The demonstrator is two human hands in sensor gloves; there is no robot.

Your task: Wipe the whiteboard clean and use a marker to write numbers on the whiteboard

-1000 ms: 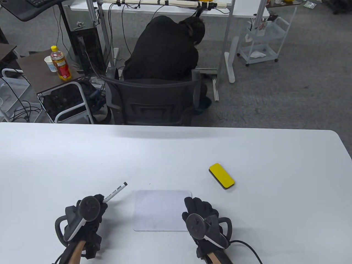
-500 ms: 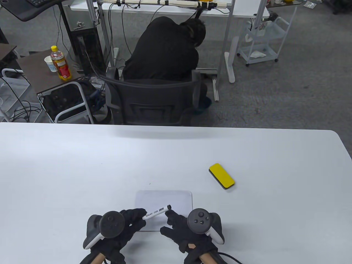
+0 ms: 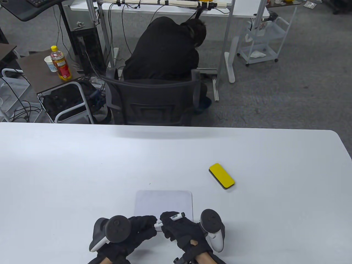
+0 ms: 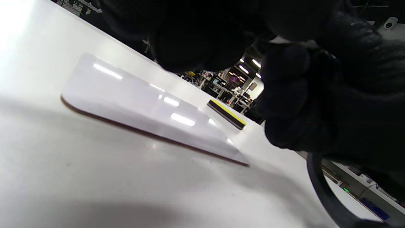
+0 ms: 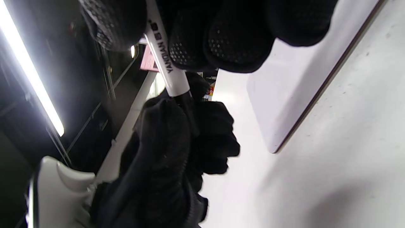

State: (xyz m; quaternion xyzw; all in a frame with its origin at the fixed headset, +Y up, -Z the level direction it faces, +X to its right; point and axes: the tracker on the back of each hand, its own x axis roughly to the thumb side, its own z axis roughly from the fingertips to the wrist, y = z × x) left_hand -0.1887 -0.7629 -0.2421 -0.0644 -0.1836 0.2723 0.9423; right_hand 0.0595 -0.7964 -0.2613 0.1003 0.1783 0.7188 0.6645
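The blank whiteboard point(image 3: 163, 202) lies flat on the white table point(image 3: 82, 165), also seen in the wrist views point(image 4: 139, 110) point(image 5: 294, 82). Over its near edge, both gloved hands hold the white marker point(image 3: 176, 217) between them. My left hand point(image 3: 143, 224) grips its left end. My right hand point(image 3: 176, 227) wraps the barrel point(image 5: 164, 60), palm turned up. The marker's black right end sticks out past the right fingers point(image 5: 234, 41). A yellow eraser point(image 3: 221, 176) rests on the table to the board's far right point(image 4: 226, 114).
A person in black sits hunched in an office chair point(image 3: 151, 101) just beyond the table's far edge. A side table at the far left carries a bottle point(image 3: 60, 63) and a cup. The table's right corner point(image 3: 337, 137) is rounded.
My left hand carried the marker from the board's left to its near edge. My right hand left the board's right side, turned over and closed round the marker's barrel.
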